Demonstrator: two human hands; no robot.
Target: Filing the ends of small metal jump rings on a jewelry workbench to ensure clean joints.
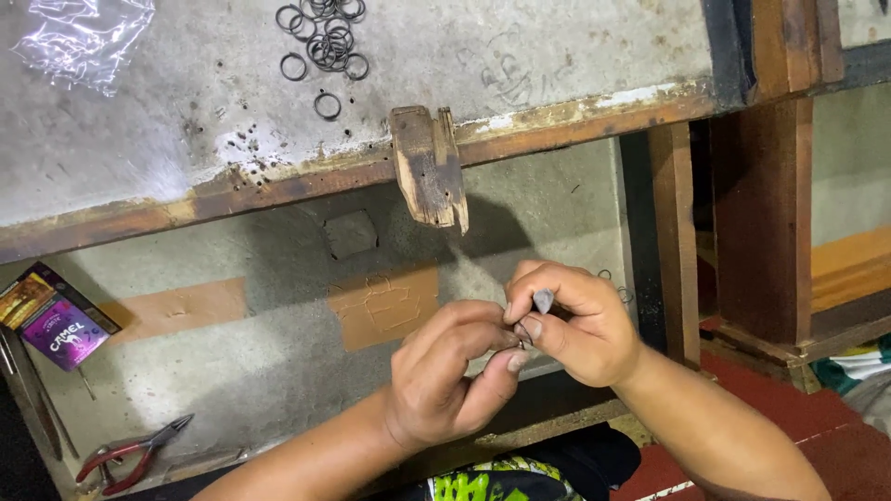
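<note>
My left hand (445, 376) and my right hand (575, 320) meet in front of me, below the workbench edge. The right hand's fingers pinch a small grey metal tool (543, 300) that pokes up between thumb and forefinger. The left hand's fingertips close on a tiny metal piece (522, 344) right beside it, too small to make out. Several dark wire rings (322, 42) lie scattered on the grey bench top (186, 102) above. A worn wooden bench peg (430, 167) juts out from the bench's front edge.
Red-handled pliers (130, 455) lie at the lower left on the lower shelf (278, 353). A small purple box (56, 320) sits at the left. Crumpled clear plastic (83, 37) rests at the bench's top left. A wooden post (761, 213) stands at the right.
</note>
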